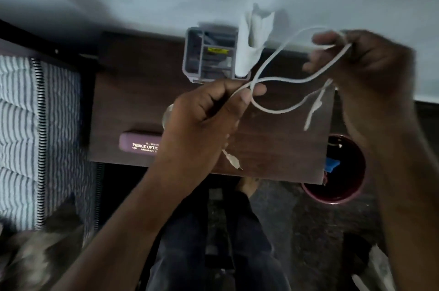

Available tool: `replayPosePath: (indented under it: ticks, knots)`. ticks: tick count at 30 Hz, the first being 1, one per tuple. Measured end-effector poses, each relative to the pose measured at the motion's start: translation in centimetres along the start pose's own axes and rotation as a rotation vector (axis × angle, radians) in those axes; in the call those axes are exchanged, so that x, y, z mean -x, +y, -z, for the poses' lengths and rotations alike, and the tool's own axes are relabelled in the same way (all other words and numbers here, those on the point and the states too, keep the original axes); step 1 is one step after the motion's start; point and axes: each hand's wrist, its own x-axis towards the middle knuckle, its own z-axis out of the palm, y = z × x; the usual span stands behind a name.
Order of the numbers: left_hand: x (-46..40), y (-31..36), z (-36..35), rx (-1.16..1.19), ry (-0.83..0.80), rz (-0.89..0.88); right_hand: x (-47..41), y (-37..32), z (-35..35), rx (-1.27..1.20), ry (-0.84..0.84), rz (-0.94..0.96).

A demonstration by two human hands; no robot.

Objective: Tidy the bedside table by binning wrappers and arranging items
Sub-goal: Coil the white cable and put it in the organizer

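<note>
Both my hands hold a white cable (282,81) above the dark wooden bedside table (133,98). My left hand (204,119) pinches one stretch of it, and a plug end dangles below that hand near the table's front edge. My right hand (363,65) grips looped cable at the upper right, with another plug end hanging beneath it. A purple glasses case (139,145) lies on the table at the front left. A grey compartmented organiser (209,53) stands at the table's back edge, with a white tissue (254,39) sticking up from it.
A maroon bin (339,172) with a blue scrap inside stands on the floor by the table's right front corner. A striped mattress (28,138) lies to the left. A round glass object (167,113) is partly hidden behind my left hand. My legs and foot are below the table.
</note>
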Motion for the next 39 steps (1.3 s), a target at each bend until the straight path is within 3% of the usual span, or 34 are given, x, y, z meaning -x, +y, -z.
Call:
replayPosePath:
  ticks: [6, 10, 14, 18, 21, 24, 28, 32, 39]
  knots:
    - [-2.1, -0.9, 0.0, -0.049, 0.016, 0.117, -0.1, 1.4, 0.2, 0.214, -0.248, -0.166]
    - [-2.6, -0.1, 0.2, -0.229, -0.068, 0.034, 1.0, -1.3, -0.2, 0.268, -0.209, 0.084]
    - [-2.9, 0.8, 0.0, -0.288, -0.097, 0.004, 1.5, -2.8, -1.9, 0.245, -0.456, 0.189]
    - [-3.1, 1.3, 0.8, -0.274, 0.018, 0.012, 1.0, -1.9, -1.4, 0.367, -0.332, 0.395]
    - [-3.2, 1.7, 1.5, -0.139, 0.045, 0.096, 0.8, -1.5, -0.3, 0.423, -0.320, 0.311]
    - [-3.1, 2.4, 1.1, -0.084, -0.039, 0.143, 1.4, -2.3, -1.0, 0.262, -0.313, 0.191]
    - [-3.3, 2.7, 0.9, -0.017, -0.089, 0.179, 1.5, -2.6, -3.7, 0.190, -0.422, 0.203]
    - [-3.0, 2.8, 2.1, 0.294, -0.189, 0.274, 0.8, -1.7, -4.8, 0.052, -0.298, 0.172]
    - [-1.8, 2.7, 3.8, 0.550, -0.450, 0.310, 0.7, -1.4, -6.1, -0.061, -0.174, 0.102]
